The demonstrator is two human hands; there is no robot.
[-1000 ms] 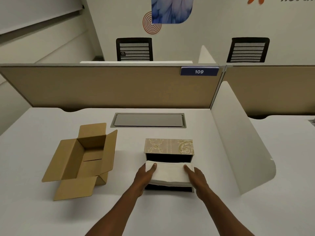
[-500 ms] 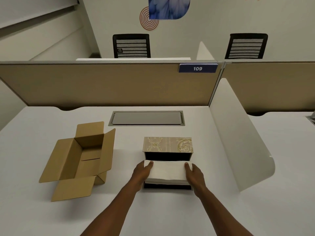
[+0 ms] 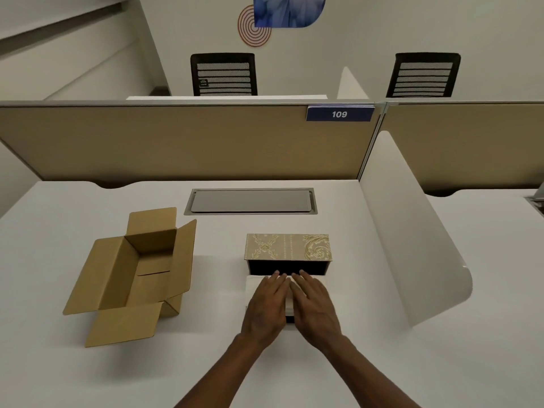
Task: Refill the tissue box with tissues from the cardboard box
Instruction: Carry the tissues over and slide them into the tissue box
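Both your hands lie flat on the tissue stack, which sits in the open tissue box.

Your left hand and right hand rest side by side, palms down, fingers extended and loose rather than clenched, gripping nothing. Beneath them lies the white tissue stack, its long axis running left to right across your fingers; its ends show just outboard of each hand. The tissue box lies with the same left-right long axis. Its patterned gold lid stands raised just beyond your fingertips, and the dark interior shows between lid and fingertips. The cardboard box stands well to the left of your left hand, flaps open, its long axis running away from you, tilted slightly rightward. All rest on the white desk.
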